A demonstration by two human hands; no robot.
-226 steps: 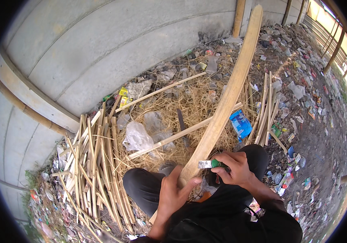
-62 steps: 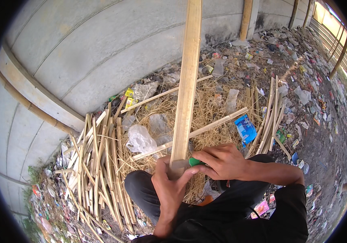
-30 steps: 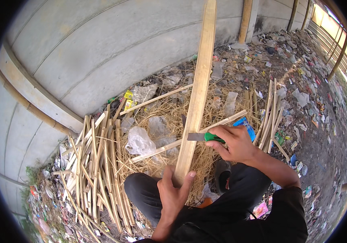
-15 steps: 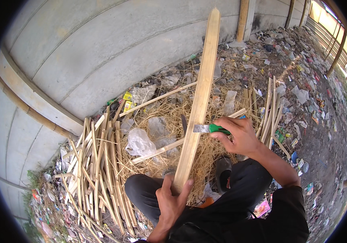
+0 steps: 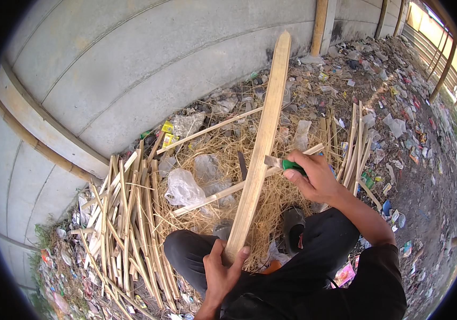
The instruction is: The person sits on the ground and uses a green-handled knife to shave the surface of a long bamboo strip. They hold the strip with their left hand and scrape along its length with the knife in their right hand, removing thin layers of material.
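Observation:
A long, pale bamboo slat [image 5: 262, 144] slants up and away from my lap, its far tip rounded. Its near end is gripped by my left hand [image 5: 222, 272], thumb along the right edge. My right hand [image 5: 313, 176] is closed round the green handle of a short, broad-bladed knife [image 5: 275, 161]. The blade points left and its tip is at the slat's right edge, around mid-length; whether it touches I cannot tell. Below the slat lies a heap of thin shavings [image 5: 271, 213], with a dark flat strip [image 5: 242, 165] standing out of it.
A large pile of split bamboo strips [image 5: 132, 229] lies on the left, and a smaller bundle [image 5: 354, 146] on the right. A clear plastic bag [image 5: 183, 188] rests on the shavings. Litter covers the ground [image 5: 425, 213]. A grey concrete wall [image 5: 148, 69] rises behind.
The slat's far tip has dropped lower in the view. The knife has gone from lying across the slat to its right edge, shifting right and slightly up with my right hand.

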